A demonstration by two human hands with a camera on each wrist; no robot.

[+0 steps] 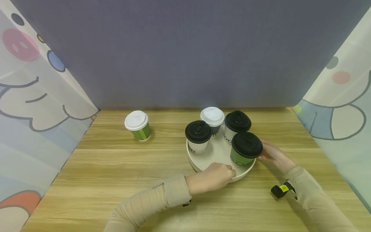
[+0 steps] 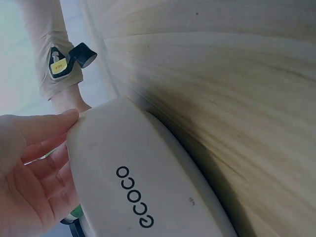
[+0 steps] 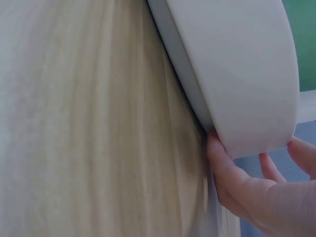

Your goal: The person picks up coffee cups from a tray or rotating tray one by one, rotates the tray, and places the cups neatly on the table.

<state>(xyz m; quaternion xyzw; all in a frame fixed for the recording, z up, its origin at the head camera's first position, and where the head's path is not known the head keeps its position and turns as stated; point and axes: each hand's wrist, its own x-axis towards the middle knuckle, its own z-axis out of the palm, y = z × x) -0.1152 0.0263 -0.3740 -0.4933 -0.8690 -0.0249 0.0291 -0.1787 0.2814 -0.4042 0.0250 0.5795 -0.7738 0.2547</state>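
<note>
A round white tray (image 1: 215, 158) marked "ecoco" stands on the wooden table, with several lidded paper cups in it. At the tray's front, my left hand (image 1: 213, 177) pinches the rim, thumb on the outer wall and fingers inside. My right hand (image 1: 273, 154) holds the right edge, its fingertips on the wall and lower edge in the right wrist view (image 3: 256, 192). Beside it is a green cup with a black lid (image 1: 247, 145). Also in the tray are a black-lidded white cup (image 1: 198, 137), a white-lidded dark cup (image 1: 212, 119) and another black-lidded white cup (image 1: 237, 124).
A green cup with a white lid (image 1: 137, 125) stands apart on the left of the table (image 1: 116, 174). A grey panel (image 1: 185, 54) rises along the back edge. Cartoon-printed curtains (image 1: 342, 96) flank both sides.
</note>
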